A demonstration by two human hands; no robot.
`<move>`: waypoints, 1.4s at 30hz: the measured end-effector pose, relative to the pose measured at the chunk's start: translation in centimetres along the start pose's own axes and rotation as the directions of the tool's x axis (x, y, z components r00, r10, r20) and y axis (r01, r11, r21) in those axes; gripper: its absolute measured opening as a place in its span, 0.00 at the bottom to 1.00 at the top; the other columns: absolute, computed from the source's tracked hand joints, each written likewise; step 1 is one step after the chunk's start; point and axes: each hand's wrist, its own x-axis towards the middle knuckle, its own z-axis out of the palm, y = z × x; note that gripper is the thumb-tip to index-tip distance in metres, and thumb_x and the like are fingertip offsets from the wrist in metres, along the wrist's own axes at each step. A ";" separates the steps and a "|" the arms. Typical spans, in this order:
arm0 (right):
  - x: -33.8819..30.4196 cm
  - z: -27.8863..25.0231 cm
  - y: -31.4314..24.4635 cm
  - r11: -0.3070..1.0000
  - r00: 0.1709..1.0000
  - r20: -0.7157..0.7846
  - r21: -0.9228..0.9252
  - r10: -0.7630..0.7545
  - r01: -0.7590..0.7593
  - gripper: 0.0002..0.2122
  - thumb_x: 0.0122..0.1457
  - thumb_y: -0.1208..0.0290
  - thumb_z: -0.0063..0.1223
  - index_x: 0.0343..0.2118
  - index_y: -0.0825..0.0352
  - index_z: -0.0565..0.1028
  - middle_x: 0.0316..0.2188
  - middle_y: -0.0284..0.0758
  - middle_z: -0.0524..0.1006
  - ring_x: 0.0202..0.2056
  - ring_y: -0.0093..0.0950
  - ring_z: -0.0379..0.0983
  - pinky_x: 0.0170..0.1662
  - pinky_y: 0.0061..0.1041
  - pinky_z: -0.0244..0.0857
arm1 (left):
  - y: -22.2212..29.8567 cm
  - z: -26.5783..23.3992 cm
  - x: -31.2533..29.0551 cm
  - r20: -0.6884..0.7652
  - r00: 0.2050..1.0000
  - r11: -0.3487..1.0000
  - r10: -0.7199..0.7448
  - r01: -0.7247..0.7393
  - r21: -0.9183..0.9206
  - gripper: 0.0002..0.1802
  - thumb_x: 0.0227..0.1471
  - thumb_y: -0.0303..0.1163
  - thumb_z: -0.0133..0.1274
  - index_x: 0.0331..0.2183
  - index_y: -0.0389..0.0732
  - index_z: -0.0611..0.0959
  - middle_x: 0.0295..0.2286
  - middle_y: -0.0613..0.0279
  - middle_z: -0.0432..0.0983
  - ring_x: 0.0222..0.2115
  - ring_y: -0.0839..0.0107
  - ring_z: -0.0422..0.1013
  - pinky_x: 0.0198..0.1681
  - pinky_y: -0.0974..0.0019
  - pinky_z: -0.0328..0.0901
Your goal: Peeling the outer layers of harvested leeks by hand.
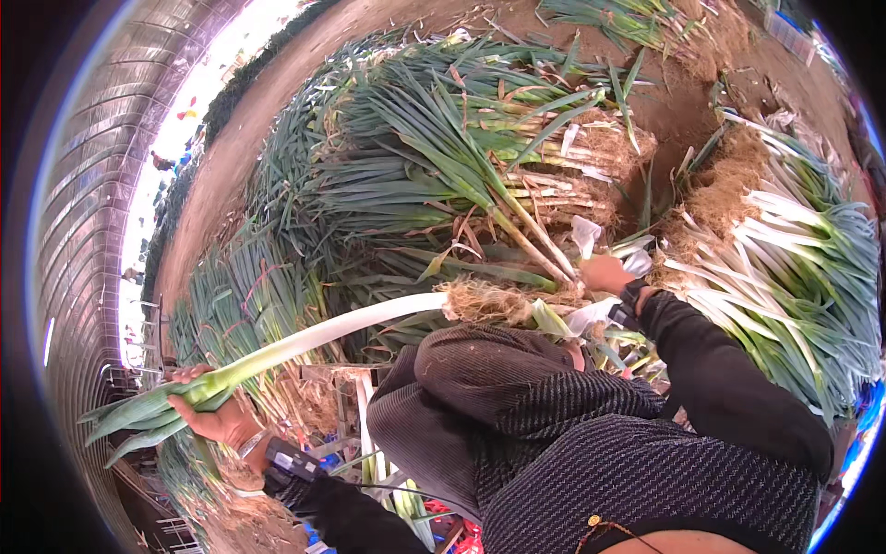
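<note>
My left hand [217, 420] is closed around the green top of a long leek [332, 332]. Its clean white shank stretches to the right, and its shaggy roots end above my knee. My right hand [605, 275] is closed at the root end of two leeks [531, 242], whose yellowed lower stalks slant up and left into green leaves. Part of that grip is hidden by the hand itself. White, peeled-looking skins [587, 319] hang just below the right hand.
A large heap of leeks [397, 175] lies ahead, roots to the right. White-shanked leeks [775, 268] are piled at the right. More bundles [231, 305] stand at the left by the ribbed greenhouse wall [88, 194]. Bare soil [664, 120] shows at the far right.
</note>
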 end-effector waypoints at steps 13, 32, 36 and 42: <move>-2.6 -7.4 -16.4 0.515 0.880 -0.336 0.717 -0.336 0.470 0.33 0.58 0.55 0.51 0.60 0.71 0.55 0.37 0.51 0.75 0.29 0.37 0.77 0.31 0.33 0.71 | -7.6 -0.9 0.0 -0.103 0.994 0.995 -0.033 0.042 0.087 0.18 0.52 0.35 0.57 0.41 0.36 0.72 0.32 0.59 0.68 0.35 0.67 0.65 0.46 0.61 0.63; 1.3 -2.9 -8.7 0.089 0.927 -0.292 0.943 -0.238 0.320 0.27 0.54 0.80 0.49 0.59 0.68 0.59 0.46 0.45 0.69 0.32 0.23 0.74 0.37 0.21 0.72 | -5.0 -2.2 0.2 -0.173 0.985 0.974 -0.014 0.052 0.220 0.20 0.50 0.37 0.58 0.39 0.35 0.71 0.30 0.58 0.68 0.34 0.65 0.66 0.46 0.59 0.62; -0.2 -5.7 -16.3 -0.133 0.846 -0.410 0.912 -0.340 0.389 0.33 0.54 0.80 0.53 0.62 0.64 0.52 0.49 0.41 0.66 0.40 0.26 0.70 0.39 0.24 0.72 | -6.4 -2.5 0.4 -0.226 0.974 0.975 -0.007 0.056 0.214 0.20 0.51 0.38 0.57 0.39 0.35 0.70 0.30 0.59 0.68 0.34 0.65 0.65 0.46 0.58 0.62; 3.6 3.5 -5.4 0.915 0.917 -0.208 0.150 -0.340 0.373 0.12 0.52 0.74 0.44 0.40 0.59 0.73 0.30 0.40 0.76 0.34 0.40 0.74 0.34 0.37 0.68 | -4.3 -3.1 -0.1 -0.365 0.929 0.957 0.057 0.053 0.285 0.20 0.52 0.37 0.56 0.40 0.34 0.70 0.32 0.57 0.69 0.35 0.66 0.66 0.44 0.61 0.63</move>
